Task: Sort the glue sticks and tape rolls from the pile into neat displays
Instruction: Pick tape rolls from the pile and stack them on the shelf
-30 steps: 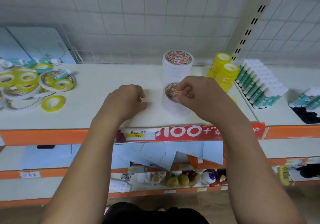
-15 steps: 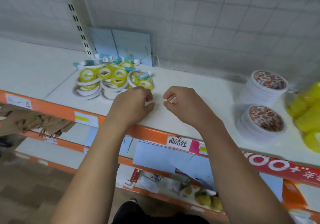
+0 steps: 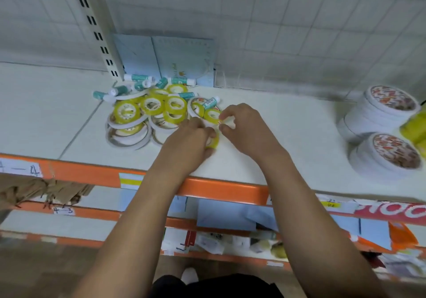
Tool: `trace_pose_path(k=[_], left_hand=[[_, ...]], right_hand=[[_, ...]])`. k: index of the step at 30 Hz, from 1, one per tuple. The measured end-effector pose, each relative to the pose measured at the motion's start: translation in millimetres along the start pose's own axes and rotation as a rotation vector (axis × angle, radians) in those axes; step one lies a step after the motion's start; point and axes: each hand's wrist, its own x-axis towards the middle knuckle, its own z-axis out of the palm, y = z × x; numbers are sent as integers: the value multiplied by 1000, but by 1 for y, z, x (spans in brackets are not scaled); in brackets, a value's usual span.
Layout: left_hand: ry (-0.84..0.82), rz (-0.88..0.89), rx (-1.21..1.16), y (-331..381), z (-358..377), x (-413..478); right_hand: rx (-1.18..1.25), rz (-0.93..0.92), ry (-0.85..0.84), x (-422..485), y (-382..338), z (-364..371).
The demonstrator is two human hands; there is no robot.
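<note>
Both hands have moved from the stacked white tape rolls (image 3: 384, 113) back to the pile (image 3: 147, 115) on the shelf (image 3: 288, 122), so the next pick is starting. The left hand (image 3: 189, 141) has its grip closed around a yellow tape roll (image 3: 214, 141) at the pile's near edge. The right hand (image 3: 246, 124) curls just beside it, but I cannot tell if its grip holds anything. Glue sticks (image 3: 138, 83) lie jumbled behind.

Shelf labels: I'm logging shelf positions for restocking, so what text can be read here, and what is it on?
"4—4", first figure cut by the frame edge: upper white label on the top orange shelf edge.
"4-3": lower white label on the shelf edge below.
"100", partly cut off: red banner.
Too blurred or small to read: yellow tag, blue packets, white tape stacks.
</note>
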Motion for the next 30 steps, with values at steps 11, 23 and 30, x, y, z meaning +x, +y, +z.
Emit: trace_pose_path(k=[11,23,30], left_hand=[[-7,73,-151,-19,-7,0],[-33,269,-233,61,-4,20],[-44,452,-261,179,10,27]], right_hand=[[54,77,-4,20,-10,15],[-77,176,124,-62,32,-63],[-115,313,223,-140,101,-141]])
